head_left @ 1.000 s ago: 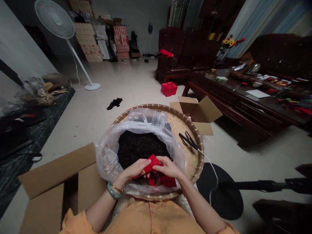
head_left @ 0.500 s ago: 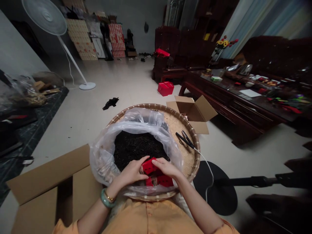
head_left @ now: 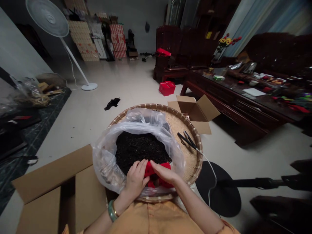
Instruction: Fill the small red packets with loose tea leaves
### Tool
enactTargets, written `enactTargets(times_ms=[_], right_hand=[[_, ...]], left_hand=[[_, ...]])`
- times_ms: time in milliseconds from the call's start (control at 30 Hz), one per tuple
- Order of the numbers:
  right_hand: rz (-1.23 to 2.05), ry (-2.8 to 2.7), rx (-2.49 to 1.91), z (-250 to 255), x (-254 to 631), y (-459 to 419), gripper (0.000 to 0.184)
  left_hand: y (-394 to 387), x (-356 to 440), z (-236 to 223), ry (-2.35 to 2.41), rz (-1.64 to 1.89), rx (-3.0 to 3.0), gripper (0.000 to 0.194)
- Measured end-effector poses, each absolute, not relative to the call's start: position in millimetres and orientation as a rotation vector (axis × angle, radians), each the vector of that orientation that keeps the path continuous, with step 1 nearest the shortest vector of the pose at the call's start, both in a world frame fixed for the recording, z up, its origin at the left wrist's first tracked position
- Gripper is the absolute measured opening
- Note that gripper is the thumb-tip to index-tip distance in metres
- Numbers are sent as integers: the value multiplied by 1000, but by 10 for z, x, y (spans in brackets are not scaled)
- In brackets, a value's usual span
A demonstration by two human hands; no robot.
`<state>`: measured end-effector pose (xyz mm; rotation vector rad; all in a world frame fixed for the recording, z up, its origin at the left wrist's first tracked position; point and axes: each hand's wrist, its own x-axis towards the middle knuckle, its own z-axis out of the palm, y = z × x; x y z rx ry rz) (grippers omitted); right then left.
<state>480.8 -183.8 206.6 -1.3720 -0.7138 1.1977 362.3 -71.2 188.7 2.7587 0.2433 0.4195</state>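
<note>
A small red packet (head_left: 148, 169) sits between my two hands, over the near edge of a clear plastic bag (head_left: 104, 162). My left hand (head_left: 136, 178) presses its left side, fingers together and thumb below. My right hand (head_left: 163, 172) lies along its top and right side with straightened fingers, covering part of it. More red packets (head_left: 165, 184) lie just under my hands, partly hidden. Dark loose leaves (head_left: 140, 148), resembling dry tea, fill the bag. The bag stands in a round woven bamboo tray (head_left: 179, 122) at my lap.
A black-handled tool with a white cord (head_left: 187, 140) rests on the tray's right side. Open cardboard boxes stand at left (head_left: 83, 191) and beyond the tray (head_left: 195, 112). A black stand base (head_left: 219, 195) is at right, a dark wooden table (head_left: 219, 94) farther off.
My left hand has shifted right and closed its fingers against the red packet. My right hand has flattened over it, and the packet is now more covered.
</note>
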Motion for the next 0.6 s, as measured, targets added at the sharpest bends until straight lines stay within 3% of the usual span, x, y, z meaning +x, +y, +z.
enactTargets(times_ms=[200, 333, 467, 533, 600], right_hand=[[1088, -773, -1412, 2250, 4924, -1835, 55], [581, -841, -1727, 2176, 5169, -1866, 36], [264, -1049, -2126, 1916, 5145, -1732, 81], [176, -1067, -2254, 1810, 5036, -1612, 88], [119, -1076, -2315, 1742, 4938, -1511, 82]], left_hand=[[-587, 3576, 1812, 390, 586, 2545, 55], [-508, 3547, 1821, 534, 670, 2427, 46], [-477, 3526, 1813, 606, 701, 2376, 44], [-476, 3523, 1813, 633, 702, 2361, 44], [-472, 3519, 1813, 649, 709, 2348, 44]])
